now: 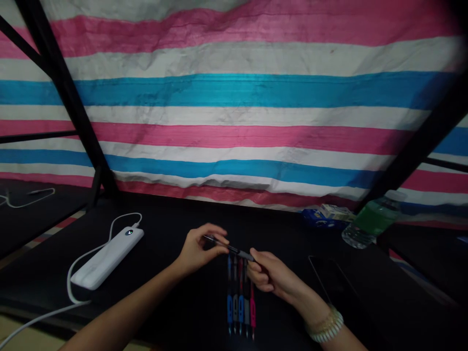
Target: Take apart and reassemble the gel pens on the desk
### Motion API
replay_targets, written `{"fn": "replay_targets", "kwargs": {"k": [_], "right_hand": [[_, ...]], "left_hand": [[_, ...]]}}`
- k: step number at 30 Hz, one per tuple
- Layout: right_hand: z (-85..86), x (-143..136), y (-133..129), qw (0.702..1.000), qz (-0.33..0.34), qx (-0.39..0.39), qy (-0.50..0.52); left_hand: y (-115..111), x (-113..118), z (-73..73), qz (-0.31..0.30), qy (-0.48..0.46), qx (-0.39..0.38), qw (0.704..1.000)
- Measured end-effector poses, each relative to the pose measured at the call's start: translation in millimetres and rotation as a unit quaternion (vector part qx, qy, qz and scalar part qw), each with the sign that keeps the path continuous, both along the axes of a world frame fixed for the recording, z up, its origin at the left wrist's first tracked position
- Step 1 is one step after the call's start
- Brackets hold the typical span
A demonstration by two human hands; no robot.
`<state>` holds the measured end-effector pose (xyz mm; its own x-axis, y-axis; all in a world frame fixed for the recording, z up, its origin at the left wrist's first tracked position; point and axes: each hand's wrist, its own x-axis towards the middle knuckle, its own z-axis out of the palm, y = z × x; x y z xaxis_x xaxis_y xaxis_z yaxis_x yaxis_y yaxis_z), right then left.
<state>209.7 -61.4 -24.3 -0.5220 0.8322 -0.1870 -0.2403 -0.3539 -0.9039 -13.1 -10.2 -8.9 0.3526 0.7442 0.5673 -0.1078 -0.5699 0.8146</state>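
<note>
A dark pen point(234, 250) with a clear barrel end and a grey grip is held between my two hands above the black table. My left hand point(200, 246) pinches its clear end between thumb and fingers. Around the grey end, the fingers of my right hand point(268, 270) are closed. Just below lie several pens point(240, 308) side by side in a row, with blue, grey and pink grips, their lower tips toward me. The upper part of the row is partly covered by my right hand.
On the left lies a white power bank point(107, 258) with a white cable point(69, 278). A dark phone point(334, 280) lies to the right. Behind it are a blue packet point(321, 220) and a green-labelled bottle point(375, 219). Striped sheeting point(234, 136) hangs behind the black table point(171, 214).
</note>
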Motion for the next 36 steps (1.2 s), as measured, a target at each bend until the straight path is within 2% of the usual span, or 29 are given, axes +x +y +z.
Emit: {"fn": "replay_targets", "kwargs": {"k": [4, 9, 16, 24, 36], "right_hand": [[0.2, -7.6, -5.1, 0.999, 0.023, 0.015, -0.032], [2.4, -12.2, -8.7, 0.993, 0.041, 0.069, -0.091], [4.4, -10.0, -3.5, 0.992, -0.061, 0.092, -0.06], [-4.3, -4.1, 4.7, 0.979, -0.174, 0.098, -0.035], [-7.8, -1.5, 10.7, 0.97, -0.222, 0.093, -0.031]], "left_hand": [[1.6, 4.4, -1.9, -0.044, -0.11, -0.142, 0.983], [1.6, 8.1, -0.1, -0.065, -0.176, -0.226, 0.956], [7.1, 1.7, 4.1, -0.082, -0.187, -0.226, 0.952], [13.4, 1.7, -4.7, -0.086, -0.194, -0.256, 0.943], [20.0, -1.8, -7.7, -0.092, -0.191, -0.278, 0.937]]}}
